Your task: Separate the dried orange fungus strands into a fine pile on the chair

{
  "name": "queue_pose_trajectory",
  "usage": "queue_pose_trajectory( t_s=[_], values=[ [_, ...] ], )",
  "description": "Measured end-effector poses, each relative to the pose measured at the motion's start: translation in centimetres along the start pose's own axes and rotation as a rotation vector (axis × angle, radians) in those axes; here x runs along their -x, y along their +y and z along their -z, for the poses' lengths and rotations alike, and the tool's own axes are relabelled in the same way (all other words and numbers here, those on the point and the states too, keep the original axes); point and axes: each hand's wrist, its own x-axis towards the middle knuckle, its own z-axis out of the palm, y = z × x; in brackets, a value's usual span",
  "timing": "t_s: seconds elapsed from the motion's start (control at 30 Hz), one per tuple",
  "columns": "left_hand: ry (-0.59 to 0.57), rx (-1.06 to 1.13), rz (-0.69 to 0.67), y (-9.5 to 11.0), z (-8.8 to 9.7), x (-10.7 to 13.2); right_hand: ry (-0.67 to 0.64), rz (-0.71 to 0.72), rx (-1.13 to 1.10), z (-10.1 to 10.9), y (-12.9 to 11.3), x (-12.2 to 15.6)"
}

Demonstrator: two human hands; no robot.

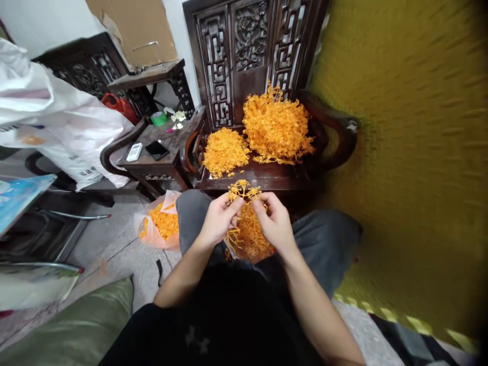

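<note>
My left hand [219, 218] and my right hand [275, 222] both pinch a tangled clump of orange strands [244, 190] held over my lap. Below it, between my knees, sits a bag of more orange strands [249, 240]. On the seat of the dark carved wooden chair [267, 175] in front of me lie two heaps: a smaller, finer orange pile [224, 151] on the left and a taller, bushy orange pile [276, 127] on the right.
A plastic bag of orange bits [162, 223] lies on the floor left of my knee. A small dark side table [152, 162] holds a phone [156, 149] and a white remote [134, 152]. White sacks [57, 132] are piled at left. A yellow-green fabric surface [412, 168] fills the right.
</note>
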Motion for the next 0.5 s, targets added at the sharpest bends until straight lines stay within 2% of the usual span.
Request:
queue_pose_trajectory(
  t_s=[0.13,0.3,0.43,0.5],
  values=[
    [-0.039,0.080,-0.013,-1.0,-0.8,4.5,0.141,0.051,-0.032,-1.7,-1.0,4.3],
    [-0.145,0.243,0.065,-1.1,-1.9,6.8,0.315,0.015,-0.083,-2.8,-0.9,6.1],
    [-0.197,0.294,0.075,0.0,-1.1,9.0,0.513,-0.051,-0.229,-0.8,-2.1,6.4],
    [-0.143,0.262,0.040,0.5,0.0,10.3,0.580,-0.030,-0.328,0.6,-3.6,6.9]
  ],
)
